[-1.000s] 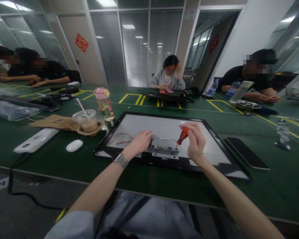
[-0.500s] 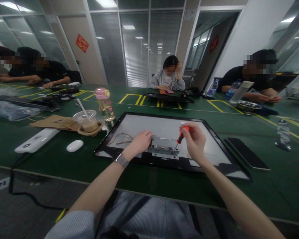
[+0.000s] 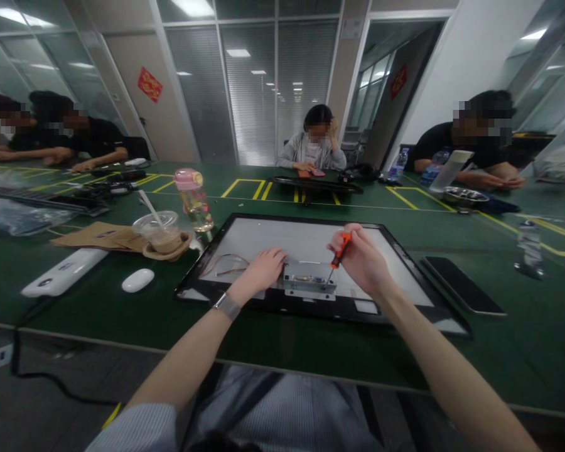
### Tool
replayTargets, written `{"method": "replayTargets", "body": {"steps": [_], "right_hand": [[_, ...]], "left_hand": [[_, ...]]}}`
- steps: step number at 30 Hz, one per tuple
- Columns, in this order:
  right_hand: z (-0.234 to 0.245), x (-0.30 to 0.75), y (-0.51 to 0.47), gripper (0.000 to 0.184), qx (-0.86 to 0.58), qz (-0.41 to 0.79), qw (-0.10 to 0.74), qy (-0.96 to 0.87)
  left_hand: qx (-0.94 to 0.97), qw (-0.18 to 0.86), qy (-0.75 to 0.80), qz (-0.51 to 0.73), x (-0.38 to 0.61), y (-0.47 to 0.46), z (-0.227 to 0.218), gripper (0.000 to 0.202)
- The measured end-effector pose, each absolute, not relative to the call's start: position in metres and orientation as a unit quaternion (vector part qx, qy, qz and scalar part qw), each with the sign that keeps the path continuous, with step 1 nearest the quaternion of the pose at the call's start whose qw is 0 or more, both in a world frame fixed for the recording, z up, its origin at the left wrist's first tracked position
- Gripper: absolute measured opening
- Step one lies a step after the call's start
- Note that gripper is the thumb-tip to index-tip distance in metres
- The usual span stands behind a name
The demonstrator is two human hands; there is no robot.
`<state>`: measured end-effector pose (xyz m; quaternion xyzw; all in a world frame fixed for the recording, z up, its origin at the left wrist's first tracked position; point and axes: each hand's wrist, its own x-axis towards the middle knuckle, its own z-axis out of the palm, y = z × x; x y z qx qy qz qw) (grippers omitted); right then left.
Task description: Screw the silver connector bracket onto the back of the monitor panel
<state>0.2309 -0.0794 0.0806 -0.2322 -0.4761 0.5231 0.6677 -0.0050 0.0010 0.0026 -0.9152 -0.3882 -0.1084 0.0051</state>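
A green tabletop (image 3: 287, 342) marked with yellow lines fills the scene, with a person (image 3: 313, 144) seated at its far side. Near the middle lies a pale panel (image 3: 273, 229) with a black border. Beyond it is a flat black object (image 3: 315, 185). To the left is a brown paper bag (image 3: 96, 235), with a long white device (image 3: 63, 274) on its near side. A pink-topped bottle (image 3: 194, 201) stands just beyond the panel's far left corner; a lidded clear cup (image 3: 157, 231) with a straw sits between the bag and the panel. On the right, a black slab (image 3: 461, 285) lies just beside the panel. A metal bracket (image 3: 308, 287) with ports sits on the panel's near part. A white oval case (image 3: 138, 280) rests left of the panel, and thin wires (image 3: 226, 258) cross the panel's left part.

The left hand (image 3: 263, 270) is palm down, fingers together and slightly bent, hiding the bracket's left end; I cannot tell whether it grips it. The right hand (image 3: 361, 257) is curled around a red-and-black screwdriver (image 3: 341, 251), tilted so that its shaft runs down to the bracket's right end. Whether the tip sits in a screw is too small to tell.
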Motion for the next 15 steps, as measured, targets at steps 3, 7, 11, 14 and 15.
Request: {"method": "replayTargets", "body": {"steps": [3, 7, 11, 14, 15], "right_hand": [[0.0789, 0.2279, -0.0803, 0.022, -0.229, 0.516, 0.668, -0.486], [0.0783, 0.227, -0.0823, 0.024, -0.247, 0.5, 0.667, -0.494], [0.0797, 0.2252, -0.0846, 0.024, -0.281, 0.491, 0.656, -0.499], [0.0814, 0.2225, -0.0851, 0.026, -0.281, 0.498, 0.652, -0.499], [0.0819, 0.2217, -0.0851, 0.026, -0.278, 0.497, 0.653, -0.499]], "left_hand": [[-0.913, 0.001, -0.392, -0.114, -0.0048, 0.0012, 0.0021, 0.039], [-0.911, -0.005, -0.395, -0.114, -0.0042, 0.0007, 0.0031, 0.038], [-0.912, -0.009, -0.394, -0.112, -0.004, -0.0007, 0.0054, 0.038], [-0.913, -0.008, -0.393, -0.113, -0.0041, -0.0016, 0.0064, 0.039], [-0.913, -0.008, -0.392, -0.113, -0.0042, -0.0018, 0.0066, 0.039]]}}
